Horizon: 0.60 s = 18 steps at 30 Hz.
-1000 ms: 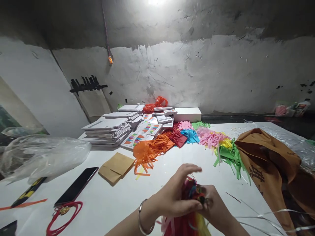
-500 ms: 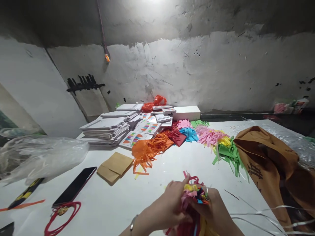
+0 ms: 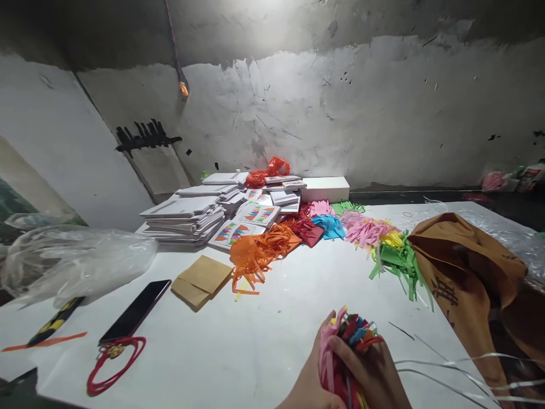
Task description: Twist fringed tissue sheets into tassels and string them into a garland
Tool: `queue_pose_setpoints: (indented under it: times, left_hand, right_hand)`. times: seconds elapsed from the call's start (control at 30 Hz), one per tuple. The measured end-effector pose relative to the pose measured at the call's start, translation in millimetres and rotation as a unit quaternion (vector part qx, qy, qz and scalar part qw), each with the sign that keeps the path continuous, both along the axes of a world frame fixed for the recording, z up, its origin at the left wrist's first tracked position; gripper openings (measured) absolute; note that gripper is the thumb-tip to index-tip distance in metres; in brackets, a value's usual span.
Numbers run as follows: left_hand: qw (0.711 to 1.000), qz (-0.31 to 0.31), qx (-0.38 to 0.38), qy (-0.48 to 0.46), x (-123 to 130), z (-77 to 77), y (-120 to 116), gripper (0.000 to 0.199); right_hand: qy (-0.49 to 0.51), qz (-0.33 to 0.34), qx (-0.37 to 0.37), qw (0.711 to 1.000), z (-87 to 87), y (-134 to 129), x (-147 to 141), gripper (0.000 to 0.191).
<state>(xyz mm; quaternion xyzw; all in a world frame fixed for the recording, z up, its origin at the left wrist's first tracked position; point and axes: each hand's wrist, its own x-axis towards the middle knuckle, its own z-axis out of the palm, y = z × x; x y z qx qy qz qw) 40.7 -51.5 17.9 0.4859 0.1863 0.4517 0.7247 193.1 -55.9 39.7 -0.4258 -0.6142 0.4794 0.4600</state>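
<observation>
The left hand (image 3: pixel 313 372) and the right hand (image 3: pixel 377 372) were closed together around a bundle of multicoloured strips (image 3: pixel 364 332), the right thumb pressed over its pink part. The bundle was upright, nearer the wearer than the orange fringe (image 3: pixel 249 255) and to its right (red, blue, pink and yellow ends poked out at the top). Its lower end was partly hidden by the hands.

The orange fringe lay on the white surface (image 3: pixel 255 352). Printed cards (image 3: pixel 258 215) were just behind it, and stacks of white cards (image 3: pixel 183 218) stood behind it to the left. Dark red fringe (image 3: pixel 309 232) lay just to its right, followed by blue fringe (image 3: pixel 328 226), pink fringe (image 3: pixel 368 230) and green fringe (image 3: pixel 398 261). To its left were a folded brown paper piece (image 3: pixel 202 282) close by, then a dark phone (image 3: pixel 135 312) with a red cord (image 3: pixel 117 369). A brown cloth (image 3: pixel 468 267) was well apart from it, far to the right.
</observation>
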Motion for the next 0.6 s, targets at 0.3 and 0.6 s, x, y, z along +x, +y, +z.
queue_pose_setpoints:
  times: [0.3,0.6]
  left_hand:
    - [0.995,0.073,-0.013,0.06,-1,28.2,0,0.073]
    - [0.976,0.162,-0.124,0.082,-71,40.7,22,0.078]
  right_hand:
    - [-0.013,0.05,-0.062,0.997,35.9,16,-22,0.041]
    - [-0.101,0.017,-0.019,0.995,-1.3,16,70,0.038]
